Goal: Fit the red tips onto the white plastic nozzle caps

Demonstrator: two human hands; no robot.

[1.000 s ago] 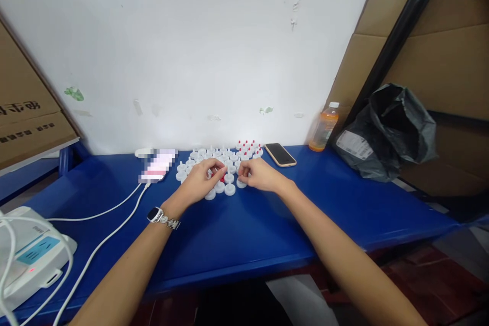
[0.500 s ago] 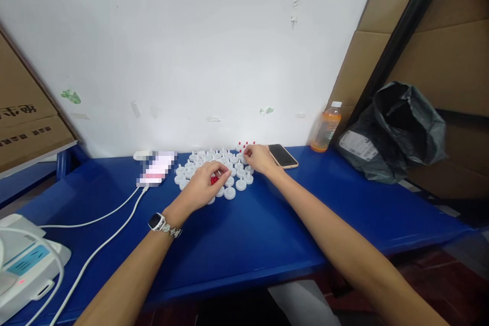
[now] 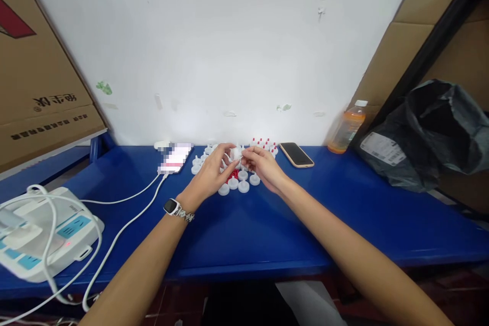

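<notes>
My left hand [image 3: 212, 170] pinches a white nozzle cap [image 3: 236, 153] between thumb and fingers, just above the table. Close against it on the right is my right hand [image 3: 264, 165], its fingertips closed together at the cap's side; whatever they hold is too small or hidden to make out. Below the hands lies a small pile of red tips [image 3: 233, 176], partly covered. More white nozzle caps [image 3: 243, 186] stand around and behind the hands, spouts up. At the back right, several white caps with red tips [image 3: 273, 150] are grouped by the wall.
On the blue table [image 3: 244, 234], a phone [image 3: 296, 155] lies right of the caps and a lit phone [image 3: 176, 158] to the left, cabled near a power strip [image 3: 49, 234]. An orange drink bottle [image 3: 347, 128] and a black plastic bag [image 3: 424, 132] stand at right.
My right hand has come from the red-tipped caps to meet my left hand. My left hand has risen off the red tips and now holds a white cap. The view has shifted left.
</notes>
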